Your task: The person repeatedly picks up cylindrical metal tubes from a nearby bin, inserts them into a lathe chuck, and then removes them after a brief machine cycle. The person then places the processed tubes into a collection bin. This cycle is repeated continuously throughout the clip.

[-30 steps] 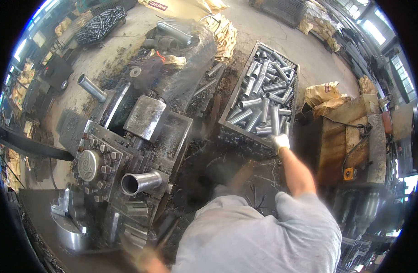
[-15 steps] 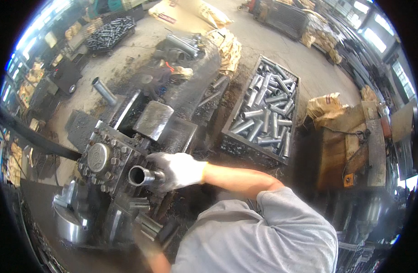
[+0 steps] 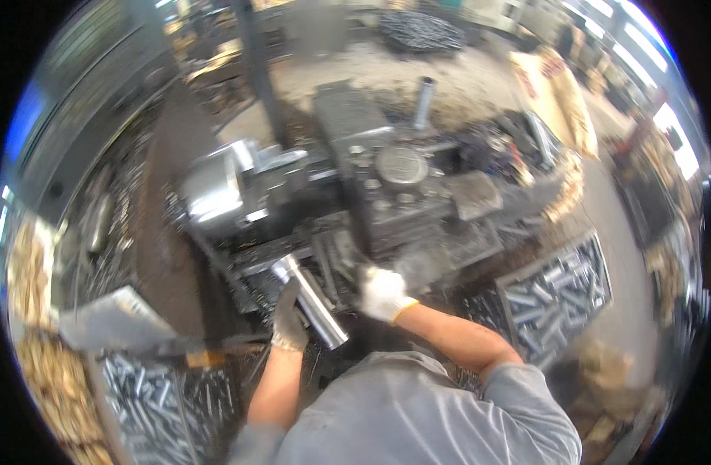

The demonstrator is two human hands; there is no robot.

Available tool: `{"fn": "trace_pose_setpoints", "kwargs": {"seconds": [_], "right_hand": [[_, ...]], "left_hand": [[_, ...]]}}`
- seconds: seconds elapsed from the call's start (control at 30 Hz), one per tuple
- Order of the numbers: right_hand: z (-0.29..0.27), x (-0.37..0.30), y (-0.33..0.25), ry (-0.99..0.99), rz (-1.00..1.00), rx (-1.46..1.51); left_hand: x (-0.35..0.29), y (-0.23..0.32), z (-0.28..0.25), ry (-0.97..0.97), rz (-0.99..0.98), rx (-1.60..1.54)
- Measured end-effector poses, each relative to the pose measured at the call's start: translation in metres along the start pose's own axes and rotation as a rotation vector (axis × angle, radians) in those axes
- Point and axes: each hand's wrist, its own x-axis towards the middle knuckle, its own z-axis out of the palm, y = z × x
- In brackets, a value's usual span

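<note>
My left hand (image 3: 289,328), in a pale work glove, is closed round a shiny metal tube (image 3: 323,318). The tube slants over the near side of a dark lathe, its upper end near the bed. To its right is my right hand (image 3: 384,294), gloved in white, at the front of the carriage just below the tool post (image 3: 402,167). Motion smears its fingers, and whatever they touch is hidden. Left of the tool post sits the bright round chuck (image 3: 214,190).
Cut metal tubes fill a bin (image 3: 507,310) at the right. More small tubes lie in a container (image 3: 104,411) at the lower left, beside a tilted light panel (image 3: 115,319). Another tube (image 3: 424,105) stands upright behind the lathe. A dark heap of parts (image 3: 422,31) is farther back.
The view has swung left, bringing the chuck and the lower-left container into fuller sight. My right hand no longer shows the tube it gripped. My left hand, blurred low before, now holds a tube up.
</note>
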Motion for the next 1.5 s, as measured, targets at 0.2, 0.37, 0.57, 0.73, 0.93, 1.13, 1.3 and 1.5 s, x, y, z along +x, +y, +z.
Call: {"fn": "trace_pose_setpoints", "kwargs": {"seconds": [0.2, 0.37, 0.57, 0.73, 0.93, 1.13, 1.3, 1.5], "right_hand": [[-0.023, 0.042, 0.004, -0.026, 0.181, 0.353], [-0.08, 0.072, -0.044, -0.43, 0.099, 0.564], [-0.151, 0.09, -0.091, -0.279, -0.197, 0.595], [-0.254, 0.174, -0.059, 0.126, -0.716, -0.058], [-0.235, 0.299, -0.006, -0.138, -0.631, -0.98], [-0.169, 0.334, 0.01, -0.491, -0.445, -0.428], [-0.16, 0.349, 0.01, -0.533, -0.531, -0.221], [-0.16, 0.353, -0.004, -0.635, -0.318, -0.527]], "left_hand": [[0.017, 0.008, -0.044, -0.102, 0.037, -0.259], [0.019, 0.03, 0.009, 0.058, 0.257, -0.347], [0.015, 0.071, 0.051, -0.267, 0.745, 0.079], [0.022, 0.051, -0.026, -0.109, 0.588, 0.215], [-0.035, -0.062, -0.119, 0.473, 0.211, 0.116], [-0.083, -0.122, -0.207, 0.721, 0.263, -0.148], [-0.073, -0.088, -0.254, 0.879, 0.446, -0.266], [-0.09, -0.014, -0.258, 0.792, 0.438, -0.593]]}}
